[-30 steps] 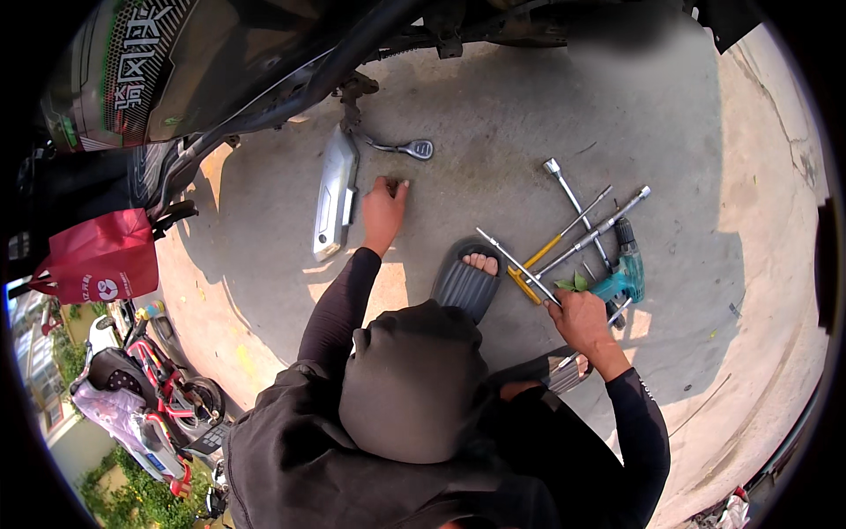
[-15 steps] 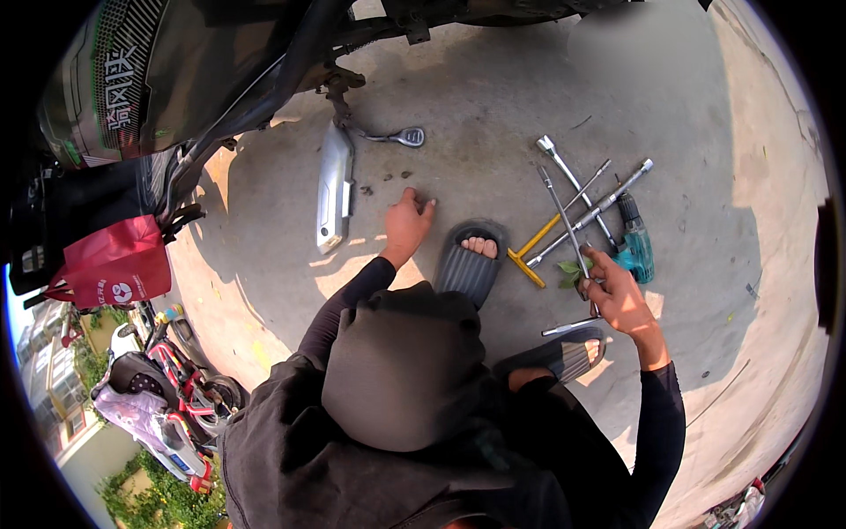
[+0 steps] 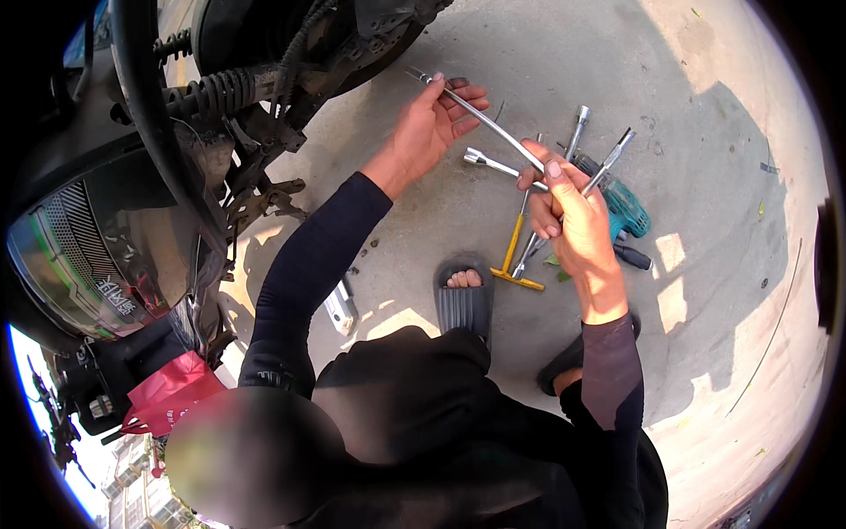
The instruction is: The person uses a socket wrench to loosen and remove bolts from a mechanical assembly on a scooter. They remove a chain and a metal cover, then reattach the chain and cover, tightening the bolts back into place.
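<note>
A long silver T-handle wrench [image 3: 495, 129] slants through the air between my two hands. My right hand [image 3: 568, 207] is closed round it near its crossbar. Up at the far end, my left hand [image 3: 423, 128] pinches the rod by its tip between thumb and finger, the other fingers loosely spread. Under my right hand on the ground lie a silver cross wrench [image 3: 577, 132], a yellow T-handle wrench [image 3: 514, 242] and a teal cordless drill [image 3: 627, 207], all partly covered by the hand. A silver metal cover [image 3: 340, 310] shows in part beside my left forearm.
A motorbike or scooter fills the left, its spring shock absorber [image 3: 225, 91] and frame bracket [image 3: 273, 201] exposed near my left arm. A red bag [image 3: 176, 388] hangs low at the left. My sandalled foot [image 3: 463, 295] stands on the concrete, by a dark cylindrical handle [image 3: 633, 257].
My right hand has lifted the T-handle wrench off to the left. My left hand has risen from near the ground and taken its tip. The view has shifted, bringing more of the vehicle in.
</note>
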